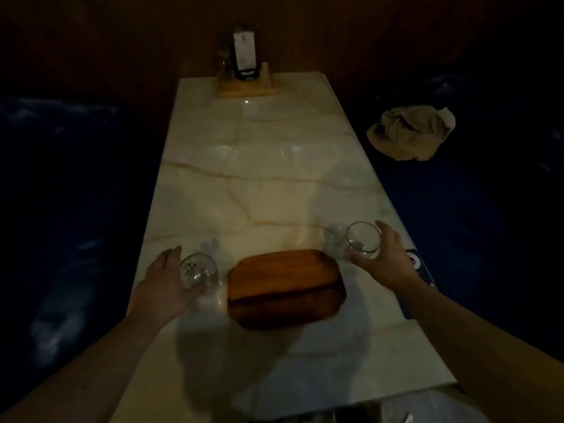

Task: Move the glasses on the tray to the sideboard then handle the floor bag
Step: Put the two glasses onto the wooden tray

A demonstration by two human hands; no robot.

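A pale marble table [268, 184] runs from six o'clock up toward twelve; at its far end, near twelve o'clock, a small wooden stand [245, 88] holds a white card [244, 51] and a dim jar [223, 64]; at two o'clock a crumpled beige cloth [410, 132] lies on a dark blue seat [488, 193].

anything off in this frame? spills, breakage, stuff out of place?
No spills or breakage visible. Left hand and right hand each hold a glass, both tilted. The wooden tray sits bare and askew to the table edges. A crumpled beige cloth lies on the dark seat at right.
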